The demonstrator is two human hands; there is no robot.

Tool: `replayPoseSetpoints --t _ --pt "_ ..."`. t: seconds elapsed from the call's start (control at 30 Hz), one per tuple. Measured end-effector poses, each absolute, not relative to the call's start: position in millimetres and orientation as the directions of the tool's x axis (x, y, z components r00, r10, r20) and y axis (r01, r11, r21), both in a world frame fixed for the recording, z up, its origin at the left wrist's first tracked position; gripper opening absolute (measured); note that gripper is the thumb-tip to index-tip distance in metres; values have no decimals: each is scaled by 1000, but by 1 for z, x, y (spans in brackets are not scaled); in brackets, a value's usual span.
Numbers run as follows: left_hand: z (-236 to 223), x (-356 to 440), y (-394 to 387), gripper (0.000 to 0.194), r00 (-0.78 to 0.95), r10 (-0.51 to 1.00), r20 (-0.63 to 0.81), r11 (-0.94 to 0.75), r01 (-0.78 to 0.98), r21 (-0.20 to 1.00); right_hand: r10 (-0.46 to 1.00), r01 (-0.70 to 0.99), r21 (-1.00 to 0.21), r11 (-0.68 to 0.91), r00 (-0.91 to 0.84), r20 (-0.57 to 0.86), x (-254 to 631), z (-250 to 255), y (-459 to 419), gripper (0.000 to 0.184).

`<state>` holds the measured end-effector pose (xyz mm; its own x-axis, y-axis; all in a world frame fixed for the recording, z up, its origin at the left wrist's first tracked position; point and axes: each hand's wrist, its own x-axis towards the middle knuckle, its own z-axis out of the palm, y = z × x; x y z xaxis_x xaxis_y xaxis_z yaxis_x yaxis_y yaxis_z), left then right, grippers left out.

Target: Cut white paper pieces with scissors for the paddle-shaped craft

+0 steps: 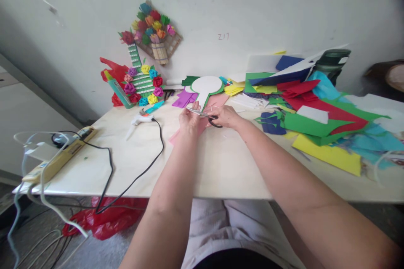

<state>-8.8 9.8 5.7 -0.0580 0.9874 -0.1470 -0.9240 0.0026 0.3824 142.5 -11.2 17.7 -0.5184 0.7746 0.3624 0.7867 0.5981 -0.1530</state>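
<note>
My right hand (227, 117) is closed on the black handles of a pair of scissors (204, 114). The blades point left and reach across my left hand (189, 120). Its fingers are pinched together by the blades, over something too small to make out. Below both hands lies pink paper (175, 137). Just beyond them is a round white paddle shape with a green edge (206, 85), its narrow stem toward me. Purple paper (183, 99) lies to the left of that stem.
At left are a white glue gun (140, 119) with a black cord, a glue bottle (119, 90) and a power strip (59, 155). A paper-flower guitar (142, 82) leans at the back. Coloured paper scraps (315, 124) pile up at right, near a dark green jar (331, 64).
</note>
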Motion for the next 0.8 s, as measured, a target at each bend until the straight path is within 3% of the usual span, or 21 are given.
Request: replayPoseSetpoints --t 0.37,0.7,0.8 --pt "7 -7 9 27 -84 985 -152 -16 -915 403 757 770 -167 616 -519 398 141 15 -11 32" --pt "1 -5 15 20 -125 969 -211 -24 -906 422 809 787 -259 559 -450 378 140 17 -13 27" --pt "-1 -3 14 21 -151 960 -237 -15 -870 492 808 756 -327 568 -436 396 140 15 -12 27"
